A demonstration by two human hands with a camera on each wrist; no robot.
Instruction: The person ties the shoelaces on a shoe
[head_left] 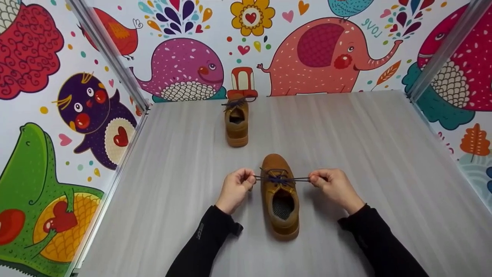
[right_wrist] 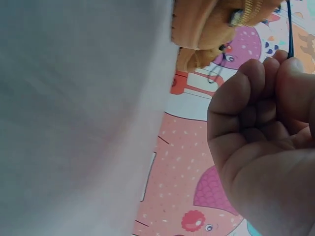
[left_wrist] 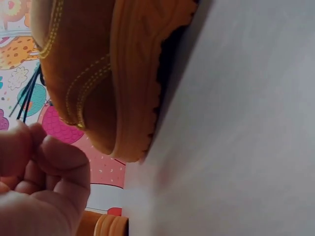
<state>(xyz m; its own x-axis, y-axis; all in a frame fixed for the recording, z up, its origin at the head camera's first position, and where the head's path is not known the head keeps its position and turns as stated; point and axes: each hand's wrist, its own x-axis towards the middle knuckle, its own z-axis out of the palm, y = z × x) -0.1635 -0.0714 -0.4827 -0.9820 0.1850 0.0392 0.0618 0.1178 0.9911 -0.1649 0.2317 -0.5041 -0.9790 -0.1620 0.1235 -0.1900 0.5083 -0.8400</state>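
Observation:
A tan shoe with yellow stitching stands on the table, its toe pointing away from me. Dark shoelaces cross in a knot over its tongue and run out taut to both sides. On the left side, my left hand pinches a lace between thumb and curled fingers; the left wrist view shows the dark strands at the fingertips. My right hand pinches the lace on the other side, and a dark strand rises from thumb and forefinger in the right wrist view. Both hands stay off the shoe itself.
A second tan shoe stands farther back, near the rear wall, with its laces hanging loose over the toe. Printed panels with cartoon animals enclose the grey wood-grain table at the back and sides, with metal posts at the corners.

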